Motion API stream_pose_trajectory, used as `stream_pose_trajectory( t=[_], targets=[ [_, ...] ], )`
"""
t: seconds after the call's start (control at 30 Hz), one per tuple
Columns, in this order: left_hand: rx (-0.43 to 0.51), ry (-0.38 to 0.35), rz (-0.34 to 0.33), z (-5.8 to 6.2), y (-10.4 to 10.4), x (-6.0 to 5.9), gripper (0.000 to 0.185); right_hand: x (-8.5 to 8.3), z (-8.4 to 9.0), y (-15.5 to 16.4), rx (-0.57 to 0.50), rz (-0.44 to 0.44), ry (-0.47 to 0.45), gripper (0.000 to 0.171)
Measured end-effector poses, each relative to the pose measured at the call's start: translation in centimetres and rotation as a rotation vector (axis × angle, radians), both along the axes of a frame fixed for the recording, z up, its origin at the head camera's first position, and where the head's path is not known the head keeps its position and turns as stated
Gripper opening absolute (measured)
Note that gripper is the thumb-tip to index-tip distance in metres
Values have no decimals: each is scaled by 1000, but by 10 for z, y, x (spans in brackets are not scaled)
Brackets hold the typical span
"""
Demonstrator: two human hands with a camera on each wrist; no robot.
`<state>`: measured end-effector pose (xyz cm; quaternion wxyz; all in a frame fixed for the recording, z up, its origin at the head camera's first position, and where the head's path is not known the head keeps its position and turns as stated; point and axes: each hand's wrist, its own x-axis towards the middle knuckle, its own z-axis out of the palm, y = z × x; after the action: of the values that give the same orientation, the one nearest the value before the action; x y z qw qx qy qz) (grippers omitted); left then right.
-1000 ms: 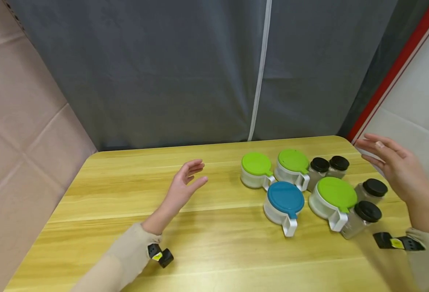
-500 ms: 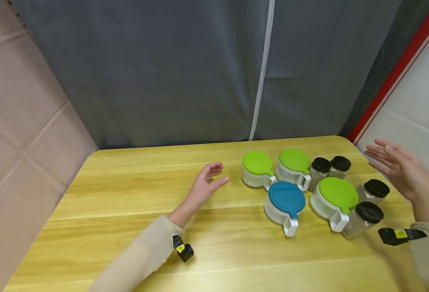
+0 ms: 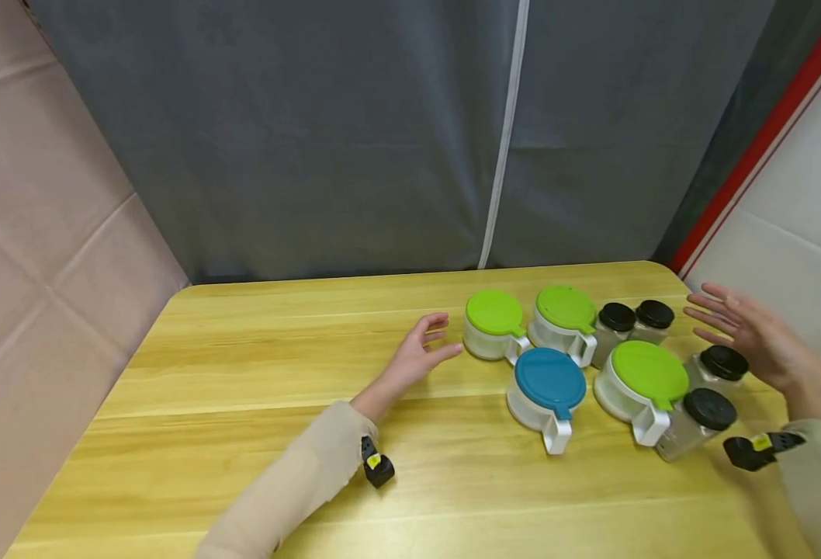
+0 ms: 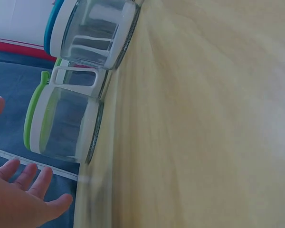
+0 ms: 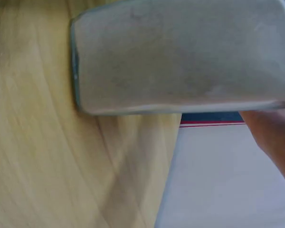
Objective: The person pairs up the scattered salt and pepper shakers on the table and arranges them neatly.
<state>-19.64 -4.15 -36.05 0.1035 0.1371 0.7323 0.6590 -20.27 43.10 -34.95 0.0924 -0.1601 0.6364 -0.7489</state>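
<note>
Two hands are hovering open on either side of the container cluster, neither holding anything. Left hand (image 3: 417, 359) is reaching in with fingers (image 3: 435, 319) loosely spread, thumb pointing at the near-left green-lidded canister (image 3: 493, 326), close but not touching; the left wrist view is showing the same gap. Right hand (image 3: 756, 340) is floating palm-in, fingers (image 3: 712, 307) straight and splayed, just beside the black-capped spice jar (image 3: 719, 365) at the right edge, also no contact as far as I can tell. Looks like both hands are bracketing the group rather than picking one item.

Between them: second green-lidded canister (image 3: 562, 318) at the back, blue-lidded canister (image 3: 546, 388) in front with handle facing the person, third green-lidded canister (image 3: 644, 382) to its right. Two black-capped jars (image 3: 635, 320) are sitting side by side behind, one more jar (image 3: 697, 419) is leaning by the third canister's handle. Everything is packed touching or nearly so on the right half of the yellow wooden surface (image 3: 243, 404). Grey curtain (image 3: 313, 140) is hanging behind.
</note>
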Motion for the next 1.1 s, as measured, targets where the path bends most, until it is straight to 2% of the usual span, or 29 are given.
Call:
stream_pose_trajectory(
  t=[0.07, 0.17, 0.3, 0.4, 0.47, 0.57, 0.7, 0.8, 0.97, 1.03, 1.1],
  targets=[
    [-3, -4, -5, -2, 3, -1, 57, -1, -3, 0, 23, 33, 5, 39],
    [-17, -9, -13, -4, 7, -4, 58, -3, -5, 0, -16, 123, -2, 42],
    [-26, -23, -18, -14, 11, -13, 61, -5, -7, -2, -211, 327, -77, 49],
    [-43, -16, -13, -24, 15, -21, 64, -7, -7, -3, -294, 425, -115, 52],
    [-61, -6, -5, -29, 17, -25, 66, -8, -7, -4, -261, 425, -93, 51],
    [-84, 18, 6, -29, 20, -28, 66, -9, -8, -4, -138, 373, -49, 49],
    [-90, 44, 4, -29, 23, -31, 64, -11, -9, -4, -43, 339, -45, 49],
    [-97, 44, -1, -30, 25, -33, 64, -13, -8, -5, 2, 348, -35, 49],
    [-117, 35, 3, -30, 28, -37, 65, -16, -6, -6, 152, 318, 7, 49],
    [-126, 36, 7, -31, 30, -39, 66, -18, -5, -6, 166, 321, -1, 49],
    [-139, 37, 11, -31, 32, -40, 66, -20, -5, -6, 130, 345, -27, 50]
  ],
)
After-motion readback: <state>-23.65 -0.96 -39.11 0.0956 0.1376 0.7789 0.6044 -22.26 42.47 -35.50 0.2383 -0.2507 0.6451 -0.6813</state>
